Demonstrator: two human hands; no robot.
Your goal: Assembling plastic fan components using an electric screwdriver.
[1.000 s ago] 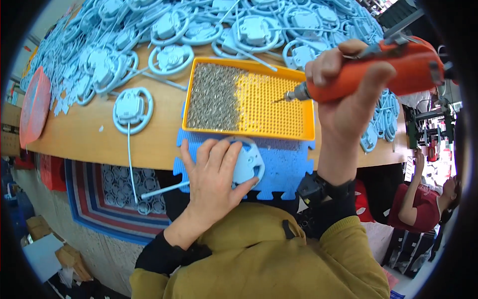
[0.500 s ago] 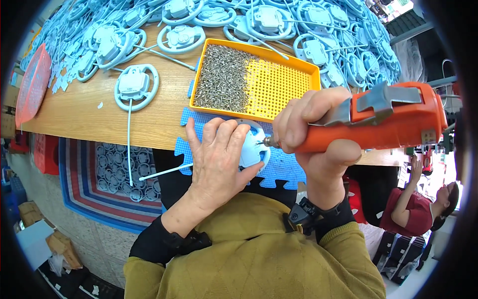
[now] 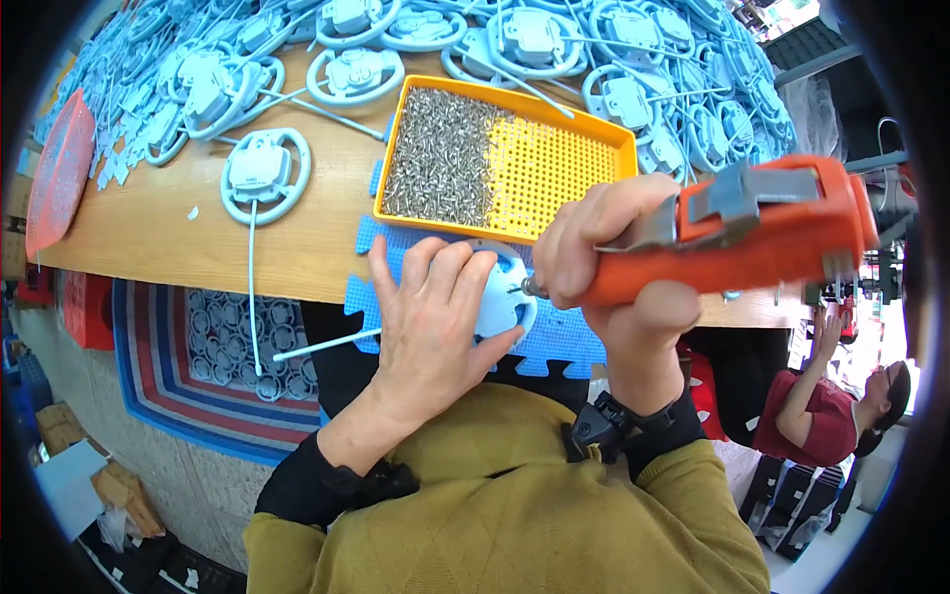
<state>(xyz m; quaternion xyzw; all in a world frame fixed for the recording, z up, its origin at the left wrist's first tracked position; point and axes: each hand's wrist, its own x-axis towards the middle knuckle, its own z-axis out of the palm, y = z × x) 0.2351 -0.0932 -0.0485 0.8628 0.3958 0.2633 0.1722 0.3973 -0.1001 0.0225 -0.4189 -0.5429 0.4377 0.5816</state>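
My left hand point(image 3: 432, 307) lies over a light-blue plastic toy steering wheel point(image 3: 503, 299), its fingers on top and the thumb along the near edge. A thin rod extends from this wheel to the left. Wrapped in my right hand point(image 3: 618, 252) is an orange power screwdriver point(image 3: 737, 243) with a metal clip, lying nearly level. Its bit reaches the right part of the wheel's housing; whether a screw sits under the tip is too small to tell. A blue foam mat point(image 3: 564, 342) is under the wheel.
A yellow perforated tray point(image 3: 564, 163) with many small screws point(image 3: 435, 158) stands just beyond my hands. Another wheel with a rod point(image 3: 262, 176) lies left on the wooden table point(image 3: 327, 238). Piled wheels point(image 3: 534, 45) cover the far side. A pink basket point(image 3: 61, 178) stands far left; another person point(image 3: 811, 416) is at right.
The orange screwdriver and my right hand have shifted slightly left, the bit still at the wheel. My left hand stays on the wheel.
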